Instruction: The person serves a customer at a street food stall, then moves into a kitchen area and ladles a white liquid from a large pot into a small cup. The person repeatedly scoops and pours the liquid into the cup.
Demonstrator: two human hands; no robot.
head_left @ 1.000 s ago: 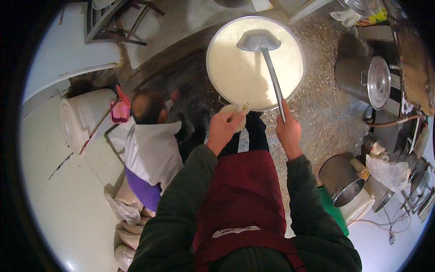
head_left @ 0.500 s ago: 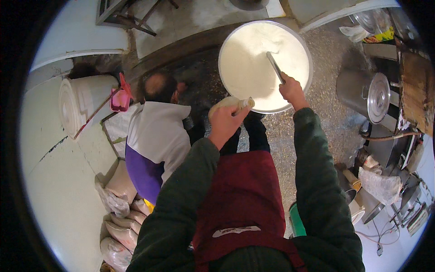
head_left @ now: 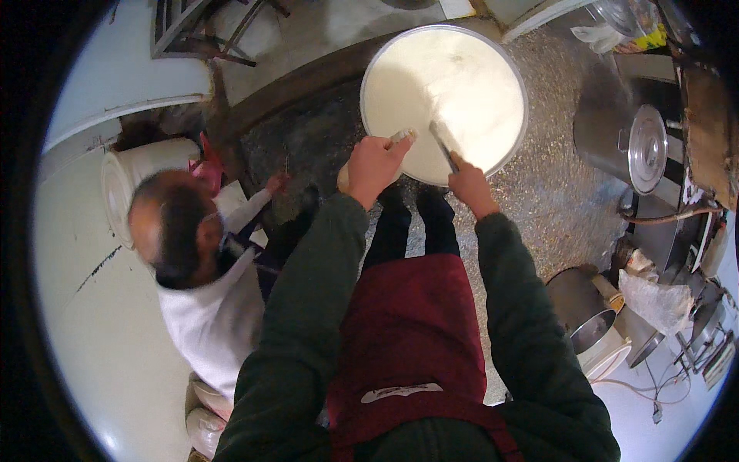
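Note:
A large round tub (head_left: 526, 100) stands ahead of me, filled with a pale cream, powdery or fine-grained material (head_left: 481, 81). My right hand (head_left: 472, 187) is closed round the handle of a long, flat metal tool (head_left: 444, 146), whose far end lies at the surface of the material; its exact kind I cannot make out. In my closed left hand (head_left: 375, 167) is a pale bottle (head_left: 344, 182), its neck showing past the thumb over the tub's near left edge. What the bottle holds cannot be seen.
Another person (head_left: 204, 285) in a white top is close by on my left. A lidded metal pot (head_left: 616, 150) lies or stands at the right, with a steel pot (head_left: 581, 308) nearer me. A white bin (head_left: 123, 181) and filled sacks (head_left: 208, 423) line the left wall.
My right hand has drawn the tool nearer and to the left. My left hand has risen slightly, moving left with the bottle. The other person has turned, and their head is nearer the left wall.

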